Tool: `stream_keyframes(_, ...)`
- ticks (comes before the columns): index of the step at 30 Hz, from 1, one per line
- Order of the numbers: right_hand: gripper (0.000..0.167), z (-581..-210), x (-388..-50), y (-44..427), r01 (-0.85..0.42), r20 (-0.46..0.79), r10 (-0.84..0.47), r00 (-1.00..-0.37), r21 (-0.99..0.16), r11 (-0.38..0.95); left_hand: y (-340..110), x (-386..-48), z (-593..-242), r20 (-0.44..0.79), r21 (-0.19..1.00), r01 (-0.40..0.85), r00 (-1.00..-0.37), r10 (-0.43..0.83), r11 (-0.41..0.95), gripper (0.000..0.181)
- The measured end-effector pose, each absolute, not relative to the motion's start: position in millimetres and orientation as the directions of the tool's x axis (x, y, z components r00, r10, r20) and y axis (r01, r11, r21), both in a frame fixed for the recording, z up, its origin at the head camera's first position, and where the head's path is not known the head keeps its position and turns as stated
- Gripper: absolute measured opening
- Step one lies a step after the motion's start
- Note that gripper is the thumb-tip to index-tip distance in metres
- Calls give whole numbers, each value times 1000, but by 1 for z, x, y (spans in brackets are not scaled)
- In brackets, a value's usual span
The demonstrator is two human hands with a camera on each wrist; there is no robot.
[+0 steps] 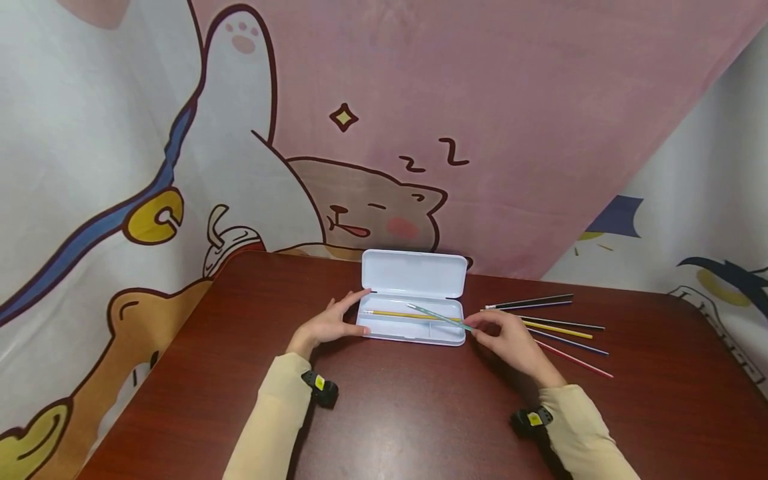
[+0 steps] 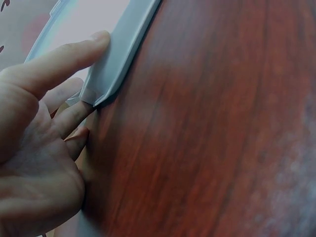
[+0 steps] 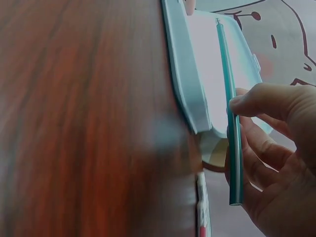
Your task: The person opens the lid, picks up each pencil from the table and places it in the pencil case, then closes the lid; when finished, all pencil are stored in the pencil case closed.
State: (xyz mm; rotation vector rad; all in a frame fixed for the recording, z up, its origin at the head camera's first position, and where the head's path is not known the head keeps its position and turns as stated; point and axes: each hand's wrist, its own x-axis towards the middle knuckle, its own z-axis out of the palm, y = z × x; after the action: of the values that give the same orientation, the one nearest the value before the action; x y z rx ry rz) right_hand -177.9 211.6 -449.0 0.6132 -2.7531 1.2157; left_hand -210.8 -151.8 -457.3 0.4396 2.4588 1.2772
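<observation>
The slant is asking for trouble

I'm pinching the green pencil [image 1: 441, 317] between the thumb and fingers of my right hand [image 1: 509, 339], near its blunt end. Its other end is pointing leftward over the case [image 1: 393, 327], which is sitting open between my hands. I can't tell whether it's touching the yellow pencil [image 1: 390, 314], which is lying lengthwise inside.

If I'm letting go at this angle, I'd expect the green one to be crossing the yellow one or perching on the divider [image 1: 429, 331] nearest my right hand; anything jutting up could then be blocking the lid [image 1: 414, 273].

My left hand [image 1: 324, 325] is resting spread around the case's left end, thumb touching the near corner, forefinger reaching the far one. That's looking like a light hold, so a hard downward push could be sliding or tipping the case.

Just right of my right hand, the loose pencils [image 1: 558, 331] are lying fanned out; being slim, they could be rolling off if my wrist is brushing them.
</observation>
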Motion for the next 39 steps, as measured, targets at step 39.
stream_keyframes(39,17,-453,-231,135,-444,209,-448,-869,-728,522,-151,-211,-459,-144,841,120,-890,432,527,82)
